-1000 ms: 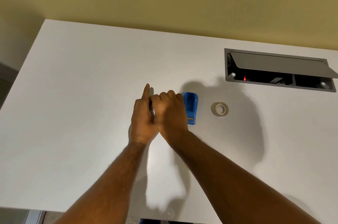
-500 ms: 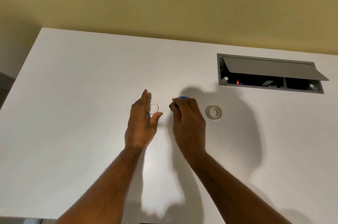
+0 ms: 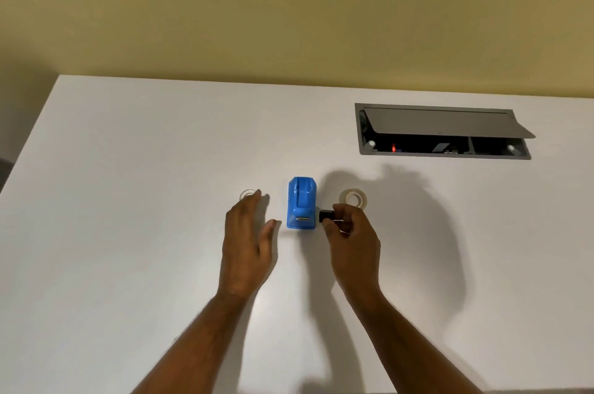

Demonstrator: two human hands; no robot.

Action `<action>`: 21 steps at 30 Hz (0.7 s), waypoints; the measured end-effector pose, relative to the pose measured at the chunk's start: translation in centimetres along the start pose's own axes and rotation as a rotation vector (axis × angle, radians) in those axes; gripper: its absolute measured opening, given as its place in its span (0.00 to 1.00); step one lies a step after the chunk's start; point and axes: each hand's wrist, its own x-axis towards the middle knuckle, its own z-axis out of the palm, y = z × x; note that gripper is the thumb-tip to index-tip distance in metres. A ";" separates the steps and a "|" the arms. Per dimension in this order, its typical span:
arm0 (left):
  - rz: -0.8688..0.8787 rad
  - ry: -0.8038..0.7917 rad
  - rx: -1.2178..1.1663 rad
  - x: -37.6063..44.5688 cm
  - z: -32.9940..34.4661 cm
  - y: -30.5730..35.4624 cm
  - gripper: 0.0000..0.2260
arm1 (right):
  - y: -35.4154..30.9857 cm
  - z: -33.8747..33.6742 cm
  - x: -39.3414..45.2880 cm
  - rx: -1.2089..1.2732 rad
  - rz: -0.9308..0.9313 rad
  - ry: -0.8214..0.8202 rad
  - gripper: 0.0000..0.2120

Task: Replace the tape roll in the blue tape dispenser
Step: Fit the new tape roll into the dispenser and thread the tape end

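The blue tape dispenser (image 3: 301, 203) stands on the white desk (image 3: 128, 200) between my hands, its cutter end toward me and no roll in it. A clear, nearly used-up ring (image 3: 247, 194) lies flat to its left, just beyond the fingertips of my left hand (image 3: 247, 245), which is spread and holds nothing. My right hand (image 3: 350, 239) pinches a small black spindle (image 3: 326, 215) beside the dispenser's right side. A full tape roll (image 3: 353, 197) lies flat on the desk just behind that hand.
A grey cable hatch (image 3: 443, 131) with its lid propped up is set into the desk at the back right. The desk's back edge meets a yellow wall. Shadows of my arms fall to the right.
My left hand has set the clear ring on the desk and let go. My right hand has pulled back from the dispenser with the black spindle, uncovering it.
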 end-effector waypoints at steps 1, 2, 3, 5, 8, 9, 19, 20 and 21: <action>0.020 -0.003 -0.002 -0.4 0.2 0.6 0.20 | 0.1 -0.1 -0.1 0.016 0.017 -0.029 0.10; 0.036 -0.012 -0.006 -0.7 0.4 1.2 0.20 | 0.1 -0.1 -0.4 0.033 0.028 -0.059 0.09; 0.046 -0.029 -0.011 -0.9 0.7 1.7 0.19 | 0.1 0.0 -0.6 0.052 0.033 -0.084 0.08; 0.064 -0.087 -0.020 -1.2 1.0 2.6 0.18 | 0.1 0.1 -1.0 0.094 0.030 -0.114 0.06; 0.106 -0.159 -0.040 -1.5 1.3 3.5 0.18 | 0.1 0.2 -1.6 0.144 0.008 -0.152 0.05; 0.114 -0.170 -0.043 -1.5 1.3 3.8 0.17 | 0.1 0.2 -1.7 0.158 0.006 -0.162 0.05; 0.103 -0.215 -0.042 -1.6 0.7 4.4 0.16 | -0.4 -0.1 -2.2 0.238 0.004 -0.252 0.06; 0.104 -0.212 -0.044 -1.5 0.6 4.5 0.16 | -0.3 -0.2 -2.1 0.220 -0.005 -0.260 0.06; 0.102 -0.206 -0.045 -1.5 0.6 4.6 0.15 | -0.2 -0.2 -1.9 0.188 -0.019 -0.255 0.07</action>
